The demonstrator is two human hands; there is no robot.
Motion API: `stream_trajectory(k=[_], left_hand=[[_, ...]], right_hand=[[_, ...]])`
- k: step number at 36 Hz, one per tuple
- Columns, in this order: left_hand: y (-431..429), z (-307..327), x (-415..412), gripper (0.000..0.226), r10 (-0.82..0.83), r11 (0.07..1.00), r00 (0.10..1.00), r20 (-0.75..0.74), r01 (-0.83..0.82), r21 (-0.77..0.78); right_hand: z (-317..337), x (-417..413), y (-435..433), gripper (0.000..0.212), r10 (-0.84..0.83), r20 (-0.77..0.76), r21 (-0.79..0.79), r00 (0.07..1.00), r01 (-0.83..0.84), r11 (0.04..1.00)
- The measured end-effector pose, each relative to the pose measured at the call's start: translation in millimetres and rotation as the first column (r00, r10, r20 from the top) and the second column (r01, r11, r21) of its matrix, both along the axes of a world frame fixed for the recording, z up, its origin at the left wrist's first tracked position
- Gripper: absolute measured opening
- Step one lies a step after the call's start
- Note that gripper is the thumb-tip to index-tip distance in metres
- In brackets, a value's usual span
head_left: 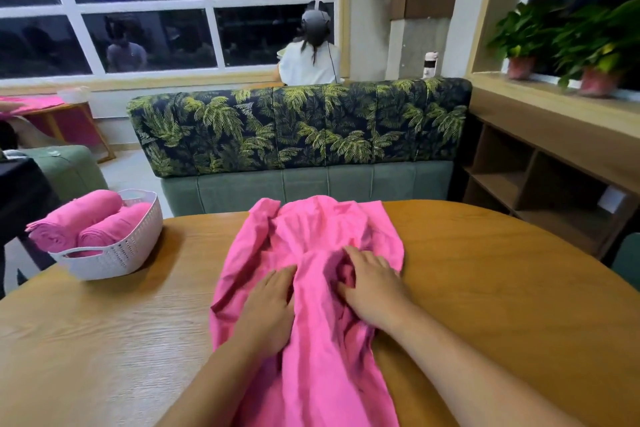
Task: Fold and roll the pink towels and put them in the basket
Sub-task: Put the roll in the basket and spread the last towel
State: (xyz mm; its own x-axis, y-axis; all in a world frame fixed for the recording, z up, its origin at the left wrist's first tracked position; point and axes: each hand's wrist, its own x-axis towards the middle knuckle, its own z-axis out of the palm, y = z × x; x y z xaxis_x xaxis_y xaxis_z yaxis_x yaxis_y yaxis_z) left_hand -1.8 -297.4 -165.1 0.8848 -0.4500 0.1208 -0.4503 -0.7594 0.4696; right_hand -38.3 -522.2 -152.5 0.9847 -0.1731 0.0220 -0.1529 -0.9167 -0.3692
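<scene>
Pink towel [322,350] was laid on the table [485,295], long axis pointing away toward the sofa [298,128].
It was pressed by the left hand [268,305] and right hand [372,284], fingers straight, right of the basket [128,253].

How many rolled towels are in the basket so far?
2. One rolled towel lies along the left side of the white basket; the second rolled towel lies right beside it. Others could be hidden beneath them.
</scene>
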Motion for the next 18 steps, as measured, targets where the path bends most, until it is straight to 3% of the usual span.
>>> stream_trajectory(k=[2,4,11,18], left_hand=[[9.6,-9.0,4.6,0.081,0.035,0.982,0.999,0.001,-0.035,0.185],[22.2,-9.0,7.5,0.087,0.071,0.976,0.998,-0.002,-0.069,0.206],[88.4,-1.4,22.5,0.061,0.153,0.982,0.987,-0.047,-0.147,0.116],[60.5,6.6,25.3,0.055,0.206,0.949,0.978,0.037,-0.209,0.237]], right_hand=[[-7.9,-5.4,-10.9,0.079,-0.003,0.015,-0.023,1.000,0.003,1.000],[-14.8,-7.4,-27.1,0.073,-0.005,0.012,-0.050,1.000,0.005,0.999],[-14.0,-22.9,-88.4,0.074,0.058,0.002,-0.129,0.998,-0.057,0.990],[-8.4,-42.7,-86.0,0.057,0.010,0.170,-0.221,0.985,0.028,0.975]])
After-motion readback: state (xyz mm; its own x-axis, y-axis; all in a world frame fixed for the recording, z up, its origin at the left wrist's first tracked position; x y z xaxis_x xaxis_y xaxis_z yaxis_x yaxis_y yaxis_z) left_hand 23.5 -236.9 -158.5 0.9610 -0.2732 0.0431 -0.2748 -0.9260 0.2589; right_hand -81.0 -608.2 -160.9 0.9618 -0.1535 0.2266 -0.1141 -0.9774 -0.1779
